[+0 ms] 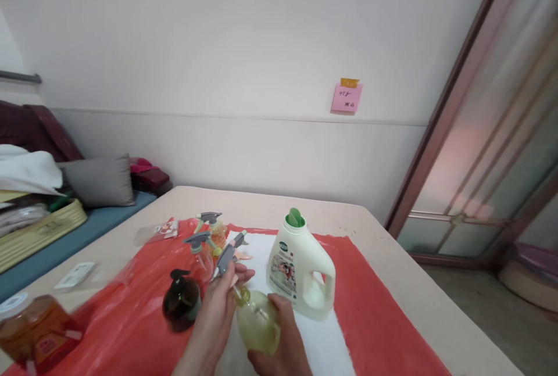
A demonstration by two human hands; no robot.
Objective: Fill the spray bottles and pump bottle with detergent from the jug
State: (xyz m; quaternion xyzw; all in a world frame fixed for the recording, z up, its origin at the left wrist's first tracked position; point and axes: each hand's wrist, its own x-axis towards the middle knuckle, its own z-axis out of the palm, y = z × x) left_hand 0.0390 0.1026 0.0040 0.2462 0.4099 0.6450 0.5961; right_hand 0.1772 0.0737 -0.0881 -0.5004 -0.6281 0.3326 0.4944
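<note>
In front of me, my left hand is closed on a grey trigger spray head, whose tube reaches down to the neck of a pale yellow-green clear bottle. My right hand wraps round this bottle, which is tilted with its neck toward the left hand. Just behind stands a large cream detergent jug with a green piece in its uncapped mouth. Left of my hands are a dark pump bottle, a clear spray bottle and an orange-tinted spray bottle.
A red sheet and a white sheet cover part of the table. At the left lie a jar of amber liquid and clear plastic packaging. A pink note is taped to the wall.
</note>
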